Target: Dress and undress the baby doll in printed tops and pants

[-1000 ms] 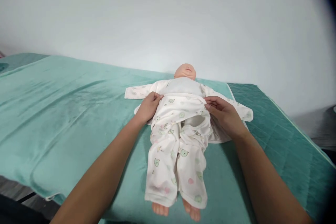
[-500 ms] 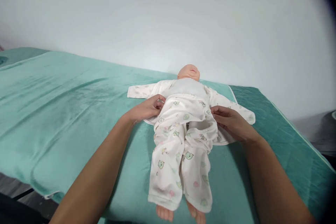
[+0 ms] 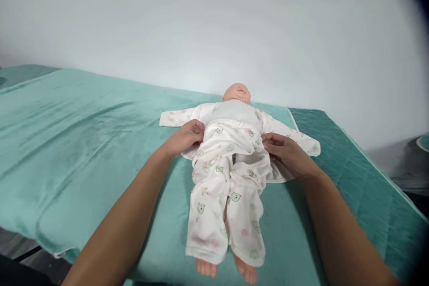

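Note:
A baby doll (image 3: 236, 93) lies on its back, head toward the wall and bare feet toward me. It wears white printed pants (image 3: 219, 178), pulled up to the belly, and a white printed jacket (image 3: 284, 132) spread out under it with both sleeves stretched sideways. A pale undershirt (image 3: 233, 111) covers its chest. My left hand (image 3: 188, 137) is closed at the left side of the pants' waist. On the opposite side, my right hand (image 3: 284, 152) pinches the pants' edge near the hip. The fingertips of both hands are partly hidden by cloth.
A smooth light-green cover (image 3: 83, 143) lies under the doll, with a darker quilted mat (image 3: 362, 174) on the right. Behind stands a white wall (image 3: 201, 31). Grey floor (image 3: 43, 263) shows past the bed's lower left edge.
The whole view has shifted slightly, so the doll appears a little farther left. Both hands stay at the sides of the pants, with hardly any movement against the doll.

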`<state>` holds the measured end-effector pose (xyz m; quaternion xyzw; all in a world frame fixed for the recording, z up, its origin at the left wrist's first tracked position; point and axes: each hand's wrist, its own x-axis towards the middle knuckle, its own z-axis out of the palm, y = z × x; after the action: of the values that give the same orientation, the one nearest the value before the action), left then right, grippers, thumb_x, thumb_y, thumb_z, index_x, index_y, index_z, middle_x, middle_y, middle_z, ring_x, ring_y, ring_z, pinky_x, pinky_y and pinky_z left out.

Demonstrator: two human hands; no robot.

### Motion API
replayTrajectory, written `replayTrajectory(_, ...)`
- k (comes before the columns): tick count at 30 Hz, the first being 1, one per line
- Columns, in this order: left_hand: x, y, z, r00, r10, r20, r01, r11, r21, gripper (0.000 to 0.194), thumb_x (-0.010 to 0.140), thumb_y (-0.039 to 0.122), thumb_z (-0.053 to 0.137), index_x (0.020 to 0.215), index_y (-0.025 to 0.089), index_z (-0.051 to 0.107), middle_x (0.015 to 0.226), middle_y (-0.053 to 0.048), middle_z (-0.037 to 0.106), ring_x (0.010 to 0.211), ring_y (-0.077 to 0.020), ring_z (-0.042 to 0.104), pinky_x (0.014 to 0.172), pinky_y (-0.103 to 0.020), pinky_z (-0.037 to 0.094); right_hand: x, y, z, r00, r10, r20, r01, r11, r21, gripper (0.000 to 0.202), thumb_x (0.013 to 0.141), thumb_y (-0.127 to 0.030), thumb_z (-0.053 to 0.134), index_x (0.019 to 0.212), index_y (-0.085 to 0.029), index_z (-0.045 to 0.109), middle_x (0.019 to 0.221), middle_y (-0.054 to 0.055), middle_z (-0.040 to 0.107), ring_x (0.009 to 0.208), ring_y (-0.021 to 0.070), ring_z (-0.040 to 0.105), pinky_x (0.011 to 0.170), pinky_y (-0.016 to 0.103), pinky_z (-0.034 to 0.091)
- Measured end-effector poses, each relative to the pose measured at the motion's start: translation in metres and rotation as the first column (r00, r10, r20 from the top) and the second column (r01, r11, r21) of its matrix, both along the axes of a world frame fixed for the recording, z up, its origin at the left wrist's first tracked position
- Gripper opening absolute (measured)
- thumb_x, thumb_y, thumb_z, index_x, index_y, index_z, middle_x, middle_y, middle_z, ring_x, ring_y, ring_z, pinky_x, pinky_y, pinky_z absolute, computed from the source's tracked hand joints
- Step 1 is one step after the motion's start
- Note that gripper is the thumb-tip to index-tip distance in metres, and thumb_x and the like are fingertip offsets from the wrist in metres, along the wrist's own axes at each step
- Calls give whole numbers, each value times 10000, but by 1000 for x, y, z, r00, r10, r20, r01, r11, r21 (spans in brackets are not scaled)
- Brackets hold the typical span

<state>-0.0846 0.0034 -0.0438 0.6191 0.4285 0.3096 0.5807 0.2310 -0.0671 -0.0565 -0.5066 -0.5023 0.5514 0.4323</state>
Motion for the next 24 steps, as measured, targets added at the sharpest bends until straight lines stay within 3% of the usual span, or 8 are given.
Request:
replayTrajectory(4, 9, 4, -2, 992, 117, -49, -115, 993, 34, 287, 664, 176, 595, 946, 196, 551, 702, 35, 592, 625, -120, 539, 567, -225, 395, -3, 0, -2, 999, -33, 42, 31, 999, 44, 254, 797, -438, 759, 897, -215, 694, 649, -31, 525, 576, 74, 440, 524, 211, 349)
replayTrajectory(9, 10, 0, 4, 987, 35, -156, -21, 996, 87, 170, 695, 222, 574, 858, 179, 598, 798, 5, 647, 719, -146, 574, 610, -238, 417, -5, -3, 0, 999, -17, 31, 13, 992, 128, 243, 787, -379, 778, 959, -227, 697, 776, -7, 583, 632, 93, 467, 557, 235, 364)
replayTrajectory(17, 2, -11, 14, 979, -79, -189, 85, 996, 23, 253, 762, 286, 610, 997, 209, 559, 878, 19, 657, 678, -104, 540, 543, -197, 373, -3, -5, 3, 999, 43, -23, -40, 991, 130, 198, 804, -317, 773, 908, -231, 629, 855, -8, 592, 705, 101, 507, 614, 231, 391)
replayTrajectory(24, 4, -13, 17, 975, -70, -209, 76, 997, 23, 280, 754, 316, 614, 1005, 205, 562, 840, 19, 622, 640, -104, 504, 504, -199, 344, -2, -7, 8, 993, 116, -14, -114, 985, 126, 225, 768, -280, 804, 956, -230, 692, 926, 11, 626, 836, 130, 555, 747, 253, 437)
